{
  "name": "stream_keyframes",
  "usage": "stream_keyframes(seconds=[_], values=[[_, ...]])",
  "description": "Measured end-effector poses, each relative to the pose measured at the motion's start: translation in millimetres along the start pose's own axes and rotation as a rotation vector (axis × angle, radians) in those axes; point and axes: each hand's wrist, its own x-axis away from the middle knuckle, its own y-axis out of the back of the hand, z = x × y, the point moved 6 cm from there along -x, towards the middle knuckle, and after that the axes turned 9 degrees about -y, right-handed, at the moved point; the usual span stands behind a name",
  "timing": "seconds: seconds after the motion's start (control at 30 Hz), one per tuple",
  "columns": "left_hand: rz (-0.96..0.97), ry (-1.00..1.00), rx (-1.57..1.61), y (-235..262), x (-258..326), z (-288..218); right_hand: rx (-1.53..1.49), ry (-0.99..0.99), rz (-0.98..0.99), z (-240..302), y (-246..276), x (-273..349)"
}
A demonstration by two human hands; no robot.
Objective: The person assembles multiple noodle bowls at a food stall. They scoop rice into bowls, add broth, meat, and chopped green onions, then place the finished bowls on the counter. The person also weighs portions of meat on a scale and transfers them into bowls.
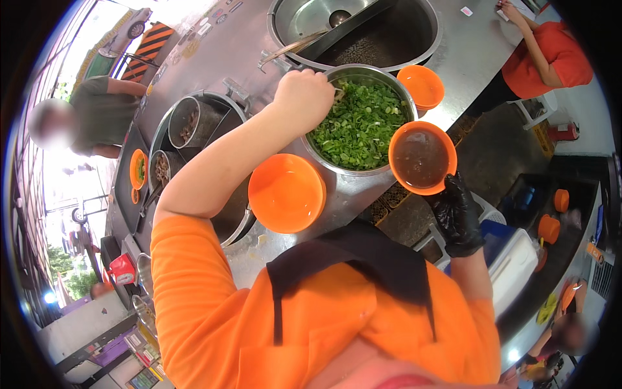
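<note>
My left hand [304, 97], bare, is closed at the left rim of a large metal bowl [311, 146] filled with chopped green onions [359, 126]. Its fingertips are turned away over the greens, so what they pinch is hidden. In a black glove, my right hand [459, 220] grips an orange bowl [422, 190] by its lower right side. Brown broth [421, 159] fills that bowl, which is beside the right edge of the greens. An orange bowl [287, 193] with nothing visible inside sits below my left forearm.
A divided pot [433, 32] of dark liquid with a ladle [338, 18] lies beyond the greens. Orange bowls [421, 86] stand at its right. Under my left arm, another pot [241, 236] holds metal strainers [188, 123]. People stand left [100, 113] and right [544, 58].
</note>
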Motion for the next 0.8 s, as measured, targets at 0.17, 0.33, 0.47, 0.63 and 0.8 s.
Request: stream_keyframes(seconds=[0.17,0.33,0.47,0.63,0.8], values=[[0.083,0.1,0.381,-31,-11,-4,0.011,0.01,0.034,6,-3,-1],[0.008,0.204,0.629,-35,-23,-13,-0.023,-0.037,0.005,4,-1,-4],[-0.061,0.185,0.656,-45,-28,-18,-0.025,-0.029,-0.022,4,-6,-7],[-0.091,0.212,0.826,-45,-24,-17,0.028,-0.025,-0.023,5,-11,-10],[-0.19,0.215,0.776,-12,-2,-8,0.017,-0.043,-0.014,6,-9,-9]])
